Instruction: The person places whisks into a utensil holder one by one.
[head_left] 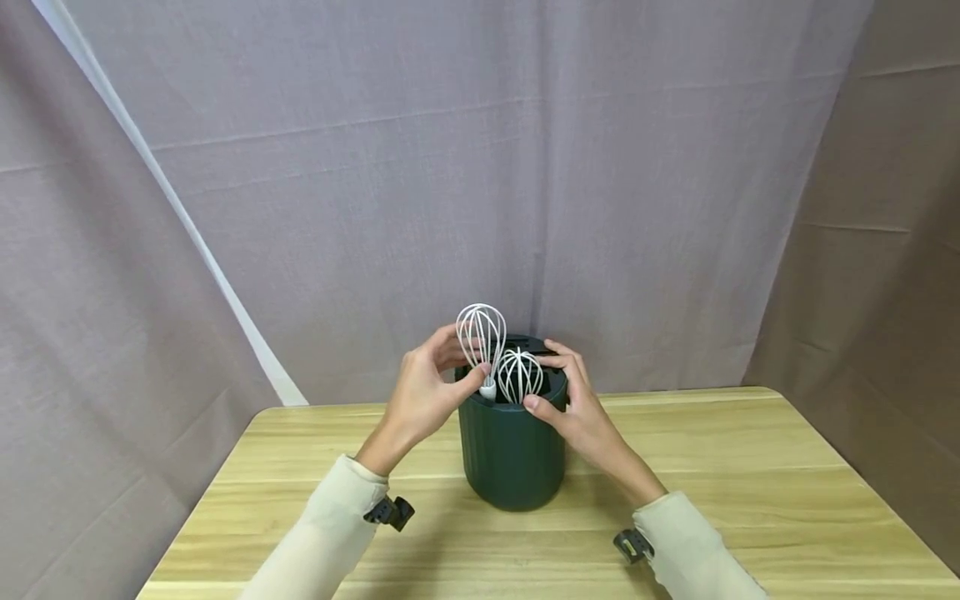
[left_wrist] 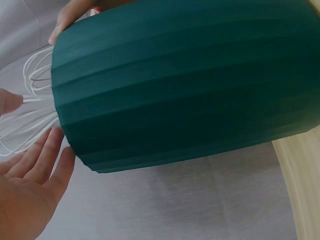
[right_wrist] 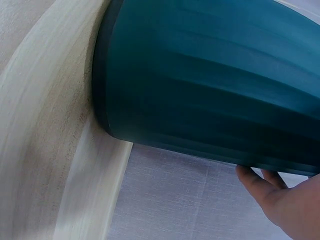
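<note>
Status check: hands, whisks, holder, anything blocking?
Left hand pinches taller whisk at its neck. Right hand grips green holder rim beside shorter whisk. Nothing blocking on table.

I'm seeing a dark green ribbed pot [left_wrist: 185,80] filling most of the frame, its mouth pointing to nine o'clock. White whisk wires [left_wrist: 30,107] are sticking out there. My left hand [left_wrist: 27,192] is sitting at seven o'clock, fingers straight, fingertips [left_wrist: 56,137] touching the pot's rim beside the wires.
</note>
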